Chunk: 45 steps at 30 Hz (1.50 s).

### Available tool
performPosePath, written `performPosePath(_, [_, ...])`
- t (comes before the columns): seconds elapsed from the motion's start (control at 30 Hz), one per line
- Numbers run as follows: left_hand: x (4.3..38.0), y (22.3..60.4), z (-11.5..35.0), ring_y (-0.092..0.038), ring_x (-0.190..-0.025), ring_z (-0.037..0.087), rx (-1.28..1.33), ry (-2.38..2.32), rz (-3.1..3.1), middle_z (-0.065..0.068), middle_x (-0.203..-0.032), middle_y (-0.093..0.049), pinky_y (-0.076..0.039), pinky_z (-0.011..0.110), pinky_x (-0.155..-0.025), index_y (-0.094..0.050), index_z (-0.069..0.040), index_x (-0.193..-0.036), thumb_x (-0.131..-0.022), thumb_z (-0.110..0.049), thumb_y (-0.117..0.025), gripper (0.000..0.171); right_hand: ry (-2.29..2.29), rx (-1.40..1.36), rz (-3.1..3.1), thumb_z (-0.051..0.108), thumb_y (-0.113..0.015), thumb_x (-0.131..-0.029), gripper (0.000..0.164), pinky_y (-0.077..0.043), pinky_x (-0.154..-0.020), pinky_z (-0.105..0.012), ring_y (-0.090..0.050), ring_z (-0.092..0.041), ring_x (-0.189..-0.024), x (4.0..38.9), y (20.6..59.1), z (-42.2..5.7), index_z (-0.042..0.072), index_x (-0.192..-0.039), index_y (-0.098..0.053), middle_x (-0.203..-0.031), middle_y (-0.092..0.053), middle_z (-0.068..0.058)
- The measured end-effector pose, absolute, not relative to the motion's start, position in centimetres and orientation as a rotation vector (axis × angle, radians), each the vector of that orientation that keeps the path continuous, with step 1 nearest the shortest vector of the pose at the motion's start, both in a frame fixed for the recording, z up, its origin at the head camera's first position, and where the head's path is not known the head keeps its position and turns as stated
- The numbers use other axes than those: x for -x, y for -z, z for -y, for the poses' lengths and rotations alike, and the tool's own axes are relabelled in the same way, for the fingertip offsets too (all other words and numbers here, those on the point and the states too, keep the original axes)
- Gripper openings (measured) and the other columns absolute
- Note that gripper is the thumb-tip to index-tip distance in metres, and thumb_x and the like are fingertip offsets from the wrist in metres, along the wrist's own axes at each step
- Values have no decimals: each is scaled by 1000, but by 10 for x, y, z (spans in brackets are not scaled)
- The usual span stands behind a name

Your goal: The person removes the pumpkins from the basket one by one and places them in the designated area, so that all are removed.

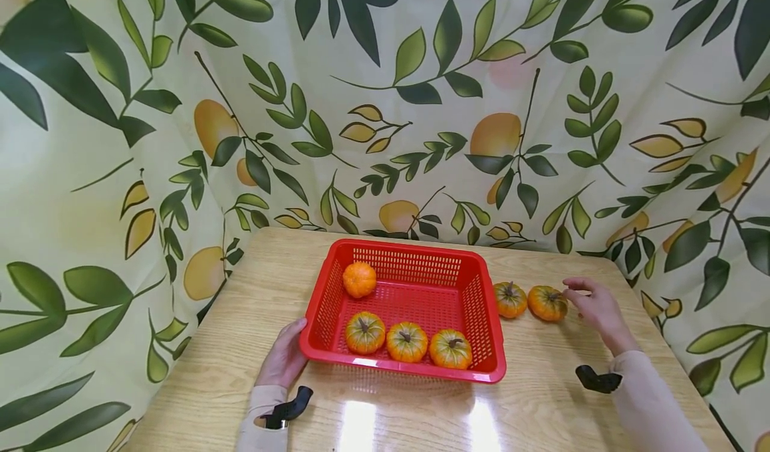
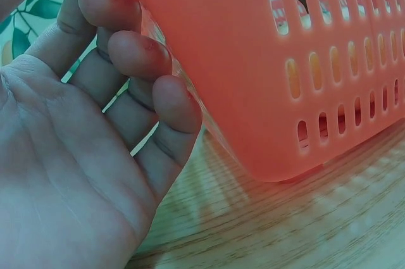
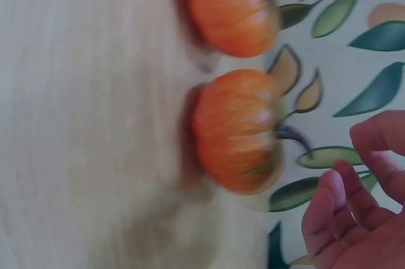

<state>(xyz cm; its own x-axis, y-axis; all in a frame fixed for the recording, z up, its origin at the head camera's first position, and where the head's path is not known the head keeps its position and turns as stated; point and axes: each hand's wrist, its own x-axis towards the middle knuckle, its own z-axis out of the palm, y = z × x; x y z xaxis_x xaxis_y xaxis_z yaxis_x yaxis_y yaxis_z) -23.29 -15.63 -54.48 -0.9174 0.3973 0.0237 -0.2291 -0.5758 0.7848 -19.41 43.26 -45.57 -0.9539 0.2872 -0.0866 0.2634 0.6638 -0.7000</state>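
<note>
My left hand (image 1: pixel 284 357) is at the left front corner of a red plastic basket (image 1: pixel 400 366). In the left wrist view, its loosely bent fingers (image 2: pixel 140 54) rest against the basket's outer wall. Inside the basket sit several small orange pumpkins, including a plain one (image 1: pixel 359 279) at the back left and a striped one (image 1: pixel 407 342) at the front. To the right of the basket, my right hand (image 1: pixel 595 307) hovers beside a pumpkin (image 1: pixel 546 303), thumb and fingers apart around nothing. Its fingertips are close to that pumpkin's stem.
Another pumpkin (image 1: pixel 510 299) stands between the basket's right wall and the pumpkin by my right hand. Everything rests on a light wooden table (image 1: pixel 265 265). A leaf-patterned cloth (image 1: pixel 415 138) hangs behind it and along both sides.
</note>
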Motion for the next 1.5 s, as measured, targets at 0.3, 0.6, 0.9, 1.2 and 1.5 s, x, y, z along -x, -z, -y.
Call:
performPosePath(0.3, [232, 544, 156, -69, -100, 7, -217, -2504, -1222, -7, -107, -77, -55, 25, -93, -78, -22, -104, -105, -18, -45, 33, -1206, 301, 2748, 37, -49, -106, 54, -54, -69, -23, -49, 13, -82, 197, 425, -417, -3, -141, -50, -138, -51, -27])
performPosePath(0.6, [233, 545, 156, -69, -101, 7, -258, -2504, -1211, -7, -107, -76, -55, 25, -94, -77, -23, -103, -106, -18, -44, 34, -1233, 208, 2713, 36, -55, -104, 47, -55, -68, -22, -55, 8, -83, 204, 403, -390, 1, -136, -55, -123, -61, -7])
performPosePath(0.9, [233, 546, 155, -69, -100, 7, -276, -2512, -1208, -8, -105, -77, -55, 25, -92, -77, -23, -103, -105, -18, -45, 33, -1205, 61, 2710, 32, -58, -103, 42, -55, -70, -21, -57, 7, -85, 209, 386, -365, 2, -131, -59, -113, -64, 3])
performPosePath(1.2, [231, 543, 156, -69, -100, 8, -242, -2514, -1223, -7, -106, -76, -55, 25, -94, -78, -22, -103, -105, -17, -45, 33, -1208, -31, 2735, 35, -57, -103, 42, -55, -75, -20, -56, 2, -95, 219, 369, -341, 6, -134, -58, -129, -62, -17])
performPosePath(1.5, [232, 545, 155, -69, -100, 7, -224, -2512, -1222, -7, -105, -77, -55, 25, -93, -77, -22, -102, -105, -17, -46, 32, -1320, -106, 2692, 30, -58, -103, 40, -54, -77, -20, -59, -8, -99, 232, 360, -318, 4, -133, -58, -130, -61, -17])
